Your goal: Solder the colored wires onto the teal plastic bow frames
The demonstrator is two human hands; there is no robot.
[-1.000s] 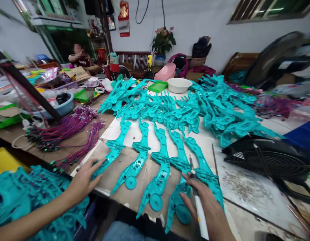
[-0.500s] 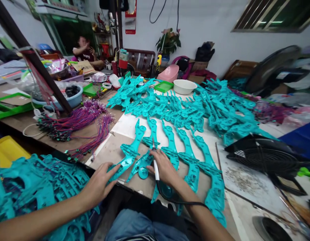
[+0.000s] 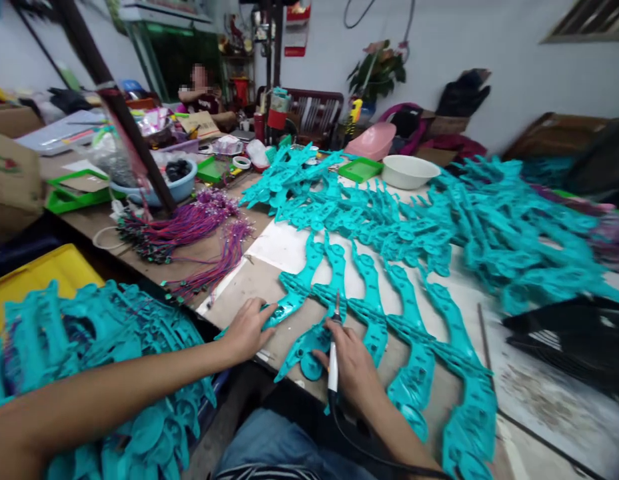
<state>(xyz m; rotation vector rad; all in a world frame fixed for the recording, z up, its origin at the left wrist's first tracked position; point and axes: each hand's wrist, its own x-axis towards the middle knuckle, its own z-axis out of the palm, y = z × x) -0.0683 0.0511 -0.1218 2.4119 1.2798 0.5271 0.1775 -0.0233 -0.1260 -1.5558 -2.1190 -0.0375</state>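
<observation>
Our left hand, fingers loosely parted, rests on the leftmost long, curved turquoise plastic piece, whose length runs toward one o'clock; our farther right hand curls around a white-handled, pen-shaped iron pointing to twelve.

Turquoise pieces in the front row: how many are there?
5: first piece at the left hand, second piece near the right hand; third piece, fourth piece and fifth piece farther right.
</observation>
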